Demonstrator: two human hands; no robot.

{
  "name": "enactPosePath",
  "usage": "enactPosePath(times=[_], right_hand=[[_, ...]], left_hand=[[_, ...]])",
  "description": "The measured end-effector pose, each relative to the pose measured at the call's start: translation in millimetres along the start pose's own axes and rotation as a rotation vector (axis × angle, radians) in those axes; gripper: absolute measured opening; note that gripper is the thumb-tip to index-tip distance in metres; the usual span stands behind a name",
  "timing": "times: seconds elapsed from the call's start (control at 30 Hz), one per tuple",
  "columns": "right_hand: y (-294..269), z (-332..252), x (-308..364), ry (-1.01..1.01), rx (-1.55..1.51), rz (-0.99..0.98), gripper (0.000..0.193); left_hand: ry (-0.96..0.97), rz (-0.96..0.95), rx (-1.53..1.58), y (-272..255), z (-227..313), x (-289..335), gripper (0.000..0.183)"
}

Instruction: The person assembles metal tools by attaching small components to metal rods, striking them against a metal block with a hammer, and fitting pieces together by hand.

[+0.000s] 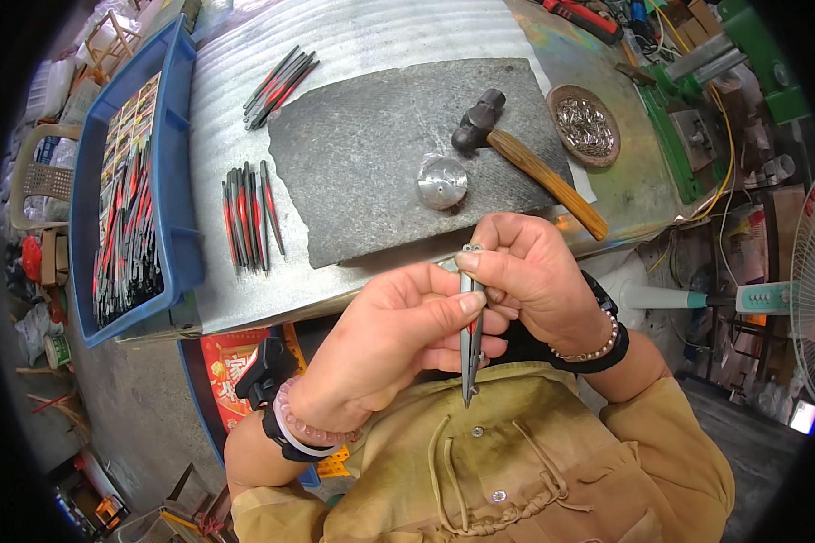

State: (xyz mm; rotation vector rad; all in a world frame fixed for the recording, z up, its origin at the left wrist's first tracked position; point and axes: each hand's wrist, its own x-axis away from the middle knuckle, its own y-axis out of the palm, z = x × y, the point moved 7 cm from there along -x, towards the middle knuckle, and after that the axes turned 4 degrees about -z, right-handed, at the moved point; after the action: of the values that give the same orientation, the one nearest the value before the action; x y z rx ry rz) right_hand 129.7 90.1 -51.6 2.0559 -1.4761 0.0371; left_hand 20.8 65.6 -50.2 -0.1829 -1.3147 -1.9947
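Note:
My left hand [389, 328] pinches a slim grey-and-red tapered metal piece [468, 357] along its middle, thumb on top. My right hand [536, 276] grips its upper end between thumb and fingers, where two small round ends show side by side. The piece stands nearly upright in front of my chest, its pointed tip downward. Just beyond my hands lies a dark stone slab [362, 163]. On it sit a round shiny metal block [442, 183] and a hammer [516, 154] with a wooden handle. What the right fingers hide behind the piece cannot be seen.
Similar grey-and-red pieces lie in a row [252, 215] and a bundle [281, 86] left of the slab. Many more fill a blue crate [174, 172]. A round dish [585, 127] of small metal parts stands right of the hammer, near a green machine [684, 149] and a fan [761, 299].

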Motion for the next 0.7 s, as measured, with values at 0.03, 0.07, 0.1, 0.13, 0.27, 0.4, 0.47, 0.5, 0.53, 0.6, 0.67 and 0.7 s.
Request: enactPosePath(times=[0.03,0.07,0.1,0.13,0.27,0.4,0.47,0.5,0.53,0.6,0.67,0.7], right_hand=[[-0.1,-0.5,-0.1,-0.002,0.010,0.003,0.013],[-0.2,-0.4,-0.3,-0.002,0.009,0.003,0.013],[-0.4,-0.3,-0.3,-0.003,0.012,0.005,0.014],[-0.5,-0.2,-0.4,-0.003,0.014,0.006,0.014],[-2.1,0.5,-0.7,-0.028,0.037,0.015,0.015],[-3.0,1.7,0.3,-0.032,0.028,0.028,0.016],[-3.6,1.5,1.1,-0.045,0.028,0.024,0.016],[-3.7,1.5,1.7,-0.046,0.026,0.024,0.016],[-3.9,1.3,1.8,-0.047,0.023,0.022,0.016],[-4.2,-0.1,2.7,-0.044,0.021,0.017,0.015],[-3.9,-1.7,3.5,-0.042,0.018,0.012,0.015],[-3.9,-3.0,4.2,-0.051,0.033,0.017,0.015]], left_hand=[[-0.001,0.000,0.000,0.0,0.1,-0.4,0.019],[-0.004,-0.004,0.006,0.3,-0.1,-0.8,0.019],[-0.007,-0.007,0.013,0.7,-0.2,-1.1,0.019],[-0.007,-0.007,0.012,0.9,0.0,-1.0,0.019],[-0.009,-0.019,0.026,3.1,1.0,-0.9,0.020],[-0.009,-0.032,0.046,4.2,0.4,-0.9,0.021],[-0.010,-0.038,0.050,5.0,-0.5,-1.5,0.021],[-0.010,-0.045,0.056,5.7,-1.0,-1.9,0.022],[-0.011,-0.044,0.054,5.8,-1.1,-2.0,0.022],[-0.017,-0.043,0.052,6.1,-1.8,-2.3,0.022],[-0.017,-0.040,0.046,6.6,-2.3,-3.1,0.022],[-0.017,-0.036,0.042,6.9,-2.6,-3.5,0.022]])
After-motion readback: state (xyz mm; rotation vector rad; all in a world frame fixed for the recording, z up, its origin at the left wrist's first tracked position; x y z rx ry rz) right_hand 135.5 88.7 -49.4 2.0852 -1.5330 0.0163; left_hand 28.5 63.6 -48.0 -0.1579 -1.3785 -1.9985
